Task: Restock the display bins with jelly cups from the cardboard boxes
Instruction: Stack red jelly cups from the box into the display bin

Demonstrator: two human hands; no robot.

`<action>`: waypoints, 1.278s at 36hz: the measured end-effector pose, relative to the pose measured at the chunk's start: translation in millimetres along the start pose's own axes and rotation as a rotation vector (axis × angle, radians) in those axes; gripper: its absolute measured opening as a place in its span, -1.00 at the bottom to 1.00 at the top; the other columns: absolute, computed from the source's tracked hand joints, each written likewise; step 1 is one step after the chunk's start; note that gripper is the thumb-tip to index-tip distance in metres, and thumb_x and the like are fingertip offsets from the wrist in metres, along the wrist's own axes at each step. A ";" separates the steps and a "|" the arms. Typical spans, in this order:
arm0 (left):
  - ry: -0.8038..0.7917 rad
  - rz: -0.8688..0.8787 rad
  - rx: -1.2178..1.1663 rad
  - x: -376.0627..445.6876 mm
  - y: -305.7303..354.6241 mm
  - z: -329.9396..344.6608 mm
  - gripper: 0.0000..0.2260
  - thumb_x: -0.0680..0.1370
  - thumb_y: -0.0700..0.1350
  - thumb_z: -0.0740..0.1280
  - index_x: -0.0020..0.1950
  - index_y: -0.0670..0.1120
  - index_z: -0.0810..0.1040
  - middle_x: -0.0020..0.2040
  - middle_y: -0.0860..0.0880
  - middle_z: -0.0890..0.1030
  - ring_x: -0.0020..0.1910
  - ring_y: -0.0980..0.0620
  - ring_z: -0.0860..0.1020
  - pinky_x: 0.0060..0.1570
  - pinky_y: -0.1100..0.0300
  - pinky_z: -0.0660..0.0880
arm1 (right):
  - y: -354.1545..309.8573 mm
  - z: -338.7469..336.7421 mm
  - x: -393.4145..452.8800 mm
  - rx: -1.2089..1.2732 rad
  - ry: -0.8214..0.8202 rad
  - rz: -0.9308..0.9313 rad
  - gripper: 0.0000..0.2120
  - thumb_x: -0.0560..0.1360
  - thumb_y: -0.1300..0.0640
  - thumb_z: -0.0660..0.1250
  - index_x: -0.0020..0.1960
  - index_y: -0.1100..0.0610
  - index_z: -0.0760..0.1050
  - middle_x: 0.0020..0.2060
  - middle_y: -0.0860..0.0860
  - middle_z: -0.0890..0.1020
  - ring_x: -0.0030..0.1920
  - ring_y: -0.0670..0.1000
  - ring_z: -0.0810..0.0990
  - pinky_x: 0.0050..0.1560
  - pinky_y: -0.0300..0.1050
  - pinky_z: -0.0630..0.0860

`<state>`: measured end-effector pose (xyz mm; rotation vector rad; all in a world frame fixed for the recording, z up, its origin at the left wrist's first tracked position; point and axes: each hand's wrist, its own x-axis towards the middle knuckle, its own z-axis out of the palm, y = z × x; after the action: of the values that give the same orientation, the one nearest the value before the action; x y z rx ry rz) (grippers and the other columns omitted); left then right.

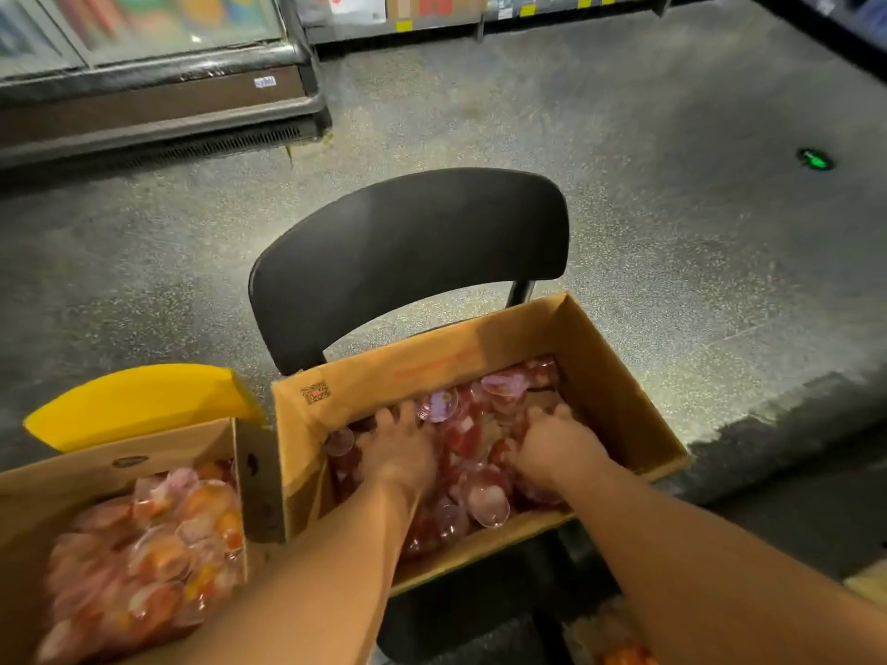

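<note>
Both your hands are down inside the open brown cardboard box at the centre of the frame, which sits on the seat of a black chair with a curved plastic backrest. Your left hand lies palm-down on the red and pink clear-plastic jelly cups, fingers spread and bent over them. Your right hand is dug into the pile toward the right wall; blur keeps me from telling whether its grip is clamped on any cup. The chair's backrest rises just behind the box's far wall. At lower left, touching the first box, a second cardboard box holds orange and pink jelly cups in a clear bag, with a yellow curved chair back behind it. A glass-fronted chiller cabinet fills the upper left, across speckled grey floor.
</note>
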<state>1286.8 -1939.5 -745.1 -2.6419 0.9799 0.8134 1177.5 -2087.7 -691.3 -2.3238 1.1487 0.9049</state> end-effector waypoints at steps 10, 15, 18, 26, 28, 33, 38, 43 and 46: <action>0.010 -0.077 0.091 22.7 10.2 -0.4 -0.56 0.66 -0.19 0.00 0.52 -0.01 0.36 0.42 -0.08 0.25 0.30 -0.22 0.32 0.19 -0.13 0.37 | -4.3 8.3 29.6 -0.023 0.077 0.004 -0.53 0.53 -0.06 0.24 0.36 0.14 0.44 0.22 0.15 0.56 0.18 0.18 0.57 0.11 0.03 0.53; 0.015 -0.062 0.082 16.1 3.7 -5.5 -0.56 0.66 -0.20 0.00 0.51 -0.03 0.36 0.40 -0.03 0.29 0.29 -0.21 0.36 0.15 -0.10 0.37 | -5.9 5.5 26.0 0.028 0.172 0.001 -0.64 0.49 -0.06 0.26 0.21 0.08 0.52 0.08 0.08 0.62 0.03 0.13 0.62 -0.08 -0.04 0.53; 0.010 -0.070 0.080 11.6 5.8 -9.6 -0.56 0.65 -0.20 0.00 0.52 -0.05 0.34 0.39 -0.01 0.31 0.28 -0.21 0.37 0.17 -0.11 0.36 | -7.0 -3.0 17.5 0.051 0.206 0.000 -0.55 0.51 -0.03 0.26 0.33 0.15 0.38 0.20 0.17 0.52 0.08 0.17 0.61 0.06 0.03 0.57; -0.112 -0.221 -0.085 -0.4 8.6 -26.7 -0.59 0.62 -0.19 0.07 0.47 -0.04 0.19 0.40 -0.21 0.35 0.36 -0.24 0.38 0.30 -0.06 0.34 | -9.2 -28.2 -10.6 0.167 0.283 -0.039 -0.40 0.47 -0.10 0.43 0.34 0.21 0.35 0.24 0.14 0.31 0.06 0.17 0.59 0.13 -0.02 0.51; -0.109 -0.211 -0.088 -7.0 10.2 -29.1 -0.56 0.62 -0.20 0.13 0.50 -0.05 0.19 0.41 -0.22 0.35 0.37 -0.25 0.38 0.33 -0.08 0.38 | -7.7 -34.4 -19.9 0.170 0.313 -0.062 -0.46 0.47 -0.09 0.41 0.30 0.20 0.39 0.20 0.11 0.31 0.04 0.16 0.57 0.13 -0.01 0.50; -0.147 -0.198 -0.118 -11.8 7.3 -40.2 -0.38 0.63 -0.18 0.21 0.64 -0.13 0.04 0.56 -0.19 0.19 0.44 -0.25 0.35 0.39 -0.11 0.39 | -2.8 -48.5 -42.2 0.175 0.334 -0.141 -0.57 0.51 -0.06 0.34 0.26 0.16 0.41 0.03 0.03 0.29 0.09 0.11 0.49 0.16 -0.03 0.45; -0.194 -0.159 -0.027 -15.1 -0.1 -62.0 -0.49 0.60 -0.13 0.35 0.54 -0.15 0.35 0.48 -0.15 0.40 0.38 -0.18 0.48 0.32 -0.03 0.49 | 2.6 -52.3 -56.6 0.238 0.333 -0.134 -0.56 0.49 -0.08 0.39 0.24 0.13 0.40 0.08 0.02 0.28 -0.12 0.03 0.43 -0.01 -0.11 0.42; -0.143 -0.045 0.009 -48.5 8.9 -120.7 -0.72 0.52 -0.11 0.29 0.21 -0.13 0.58 0.03 -0.08 0.63 -0.09 -0.08 0.64 -0.15 0.11 0.56 | 7.5 -56.7 -71.5 0.238 0.330 -0.113 -0.53 0.46 -0.09 0.37 0.24 0.15 0.40 0.16 0.08 0.32 0.03 0.12 0.51 0.12 -0.01 0.48; -0.079 0.028 -0.059 -71.3 18.9 -156.3 -0.60 0.37 0.11 0.18 0.10 -0.02 0.56 -0.07 -0.02 0.60 -0.10 -0.08 0.59 -0.07 0.12 0.55 | 7.4 -64.5 -86.3 0.151 0.348 -0.129 -0.50 0.49 -0.09 0.29 0.33 0.16 0.37 0.20 0.12 0.40 0.18 0.15 0.44 0.26 0.07 0.43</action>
<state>1296.1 -1973.2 -575.8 -2.6282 0.9895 0.9594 1156.5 -2082.4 -585.5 -2.4558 1.1346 0.3618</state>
